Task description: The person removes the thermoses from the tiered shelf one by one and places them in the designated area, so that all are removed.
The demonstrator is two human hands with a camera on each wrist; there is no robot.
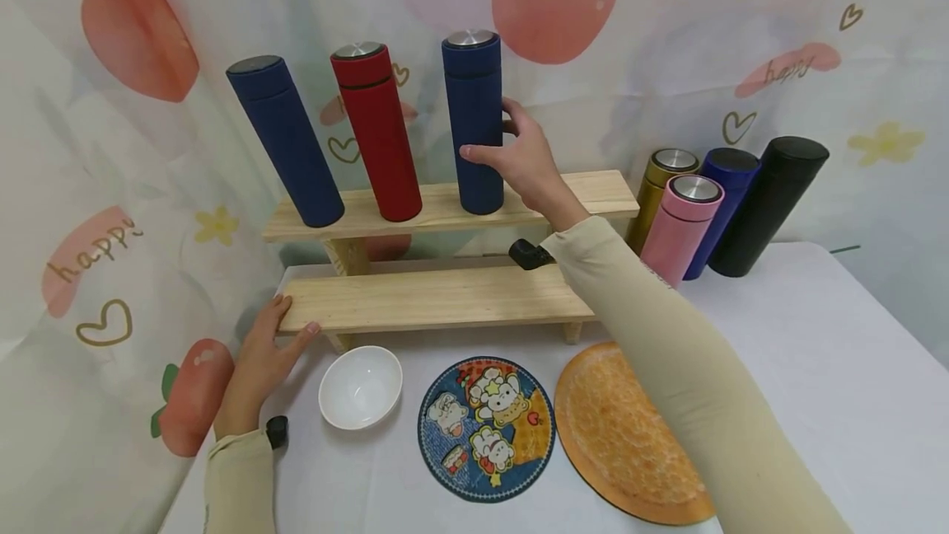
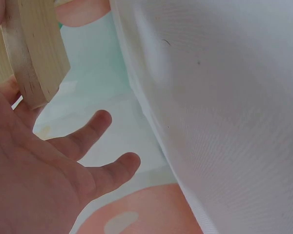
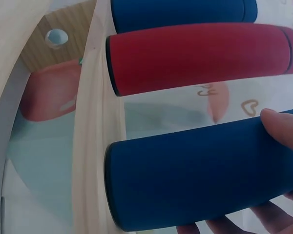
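My right hand (image 1: 528,156) grips a blue thermos (image 1: 473,118) standing on the upper board of a wooden two-tier shelf (image 1: 437,297). The thumb lies across its near side and the other fingers go round the far side. To its left on that board stand a red thermos (image 1: 376,134) and another blue thermos, the leftmost one (image 1: 285,142). At the lower board's left end, my left hand (image 1: 261,361) holds the corner between thumb and fingers. Two of its fingers (image 2: 118,171) stretch out free of the wood in the left wrist view.
Right of the shelf stand gold (image 1: 652,188), pink (image 1: 682,225), dark blue (image 1: 713,221) and black (image 1: 767,208) thermoses. In front lie a white bowl (image 1: 361,388), a round cartoon mat (image 1: 485,429) and a round bread-patterned mat (image 1: 630,427), partly under the right forearm. A printed cloth hangs behind.
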